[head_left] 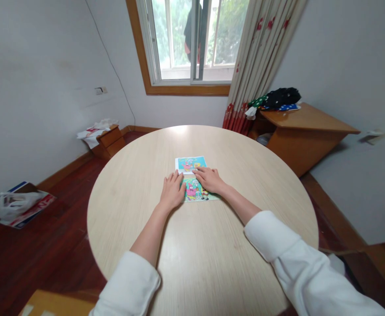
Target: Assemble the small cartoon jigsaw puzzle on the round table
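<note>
Two cartoon pictures lie flat on a round, pale wooden table (212, 245). The nearer picture (195, 192) has a green ground with a pink starfish figure and a yellow square figure. Just beyond it lies a blue picture (186, 164) with a white border and similar figures. My left hand (171, 192) rests at the left edge of the nearer picture, fingers spread and pointing forward. My right hand (210, 179) lies across its upper right part, with outstretched fingertips at the lower edge of the blue picture. Both hands cover parts of the pictures.
A wooden desk (311, 117) with a heap of dark cloth (282, 98) stands at the back right, beside a patterned curtain (261, 57). At the back left is a small cabinet (110, 139) with papers on top. A plastic bag (17, 205) lies at the left.
</note>
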A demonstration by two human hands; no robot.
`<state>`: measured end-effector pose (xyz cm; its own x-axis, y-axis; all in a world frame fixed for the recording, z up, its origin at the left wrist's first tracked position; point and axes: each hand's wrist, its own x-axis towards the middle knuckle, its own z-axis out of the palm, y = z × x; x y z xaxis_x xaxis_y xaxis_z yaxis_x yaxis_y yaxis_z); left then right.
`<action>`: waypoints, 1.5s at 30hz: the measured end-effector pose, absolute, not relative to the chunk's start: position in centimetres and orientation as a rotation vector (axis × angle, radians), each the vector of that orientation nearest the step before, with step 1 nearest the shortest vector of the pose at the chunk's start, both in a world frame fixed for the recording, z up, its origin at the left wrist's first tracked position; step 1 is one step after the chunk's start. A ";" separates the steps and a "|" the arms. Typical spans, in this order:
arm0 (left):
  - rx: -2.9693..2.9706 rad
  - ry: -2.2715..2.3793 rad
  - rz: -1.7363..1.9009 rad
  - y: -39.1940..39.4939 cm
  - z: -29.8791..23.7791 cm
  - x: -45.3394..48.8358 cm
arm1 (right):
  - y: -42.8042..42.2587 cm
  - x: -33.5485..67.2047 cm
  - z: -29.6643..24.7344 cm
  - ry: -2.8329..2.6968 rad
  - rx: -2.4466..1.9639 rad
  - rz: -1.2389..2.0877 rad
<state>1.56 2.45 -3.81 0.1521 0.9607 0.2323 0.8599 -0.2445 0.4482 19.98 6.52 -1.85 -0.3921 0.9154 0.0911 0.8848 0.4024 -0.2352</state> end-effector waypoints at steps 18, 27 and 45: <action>2.294 1.829 0.538 2.1 -4.0 1.8 | 5.7 21.8 -2.8 -2.193 -1.670 0.214; 2.295 1.865 0.551 1.7 -3.9 2.1 | 4.7 22.6 -3.5 -2.310 -1.674 0.168; 2.288 1.910 0.529 -1.6 -3.7 3.4 | 1.6 22.8 -3.8 -2.288 -1.670 0.138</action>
